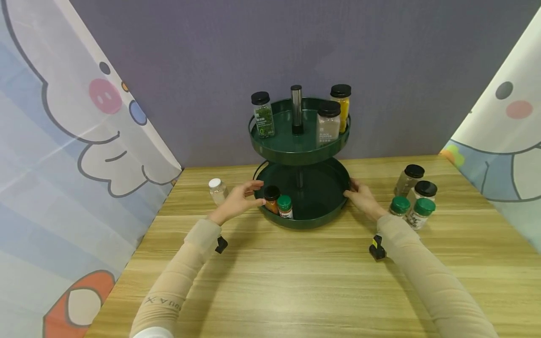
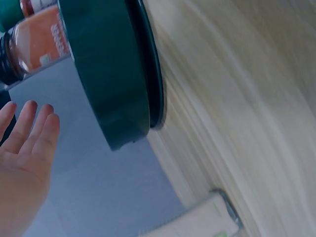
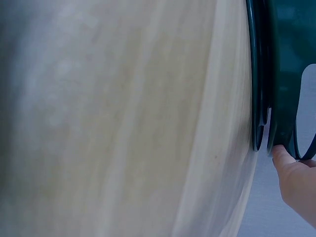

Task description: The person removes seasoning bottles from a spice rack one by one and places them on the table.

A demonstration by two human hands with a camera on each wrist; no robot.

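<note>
A dark green two-tier spice turntable [image 1: 323,190] stands at the back of the table. My right hand [image 1: 362,199] grips the lower tray's rim on its right side; the right wrist view shows the thumb [image 3: 281,157] against the tray's wall below a cutout. On the left, my left hand [image 1: 239,202] is held with fingers spread at the lower tray's edge, beside an orange spice jar with a black lid [image 1: 271,199]. A green-capped spice jar [image 1: 285,206] sits right next to that jar. In the left wrist view, the palm and extended fingers [image 2: 45,136] hold nothing.
The upper tray carries a green herb jar [image 1: 264,117], a black pepper jar [image 1: 328,124] and a yellow spice jar [image 1: 341,105]. A white-capped jar [image 1: 217,190] stands left of the turntable. Several jars, including a black-lidded one [image 1: 409,180], cluster beyond my right hand.
</note>
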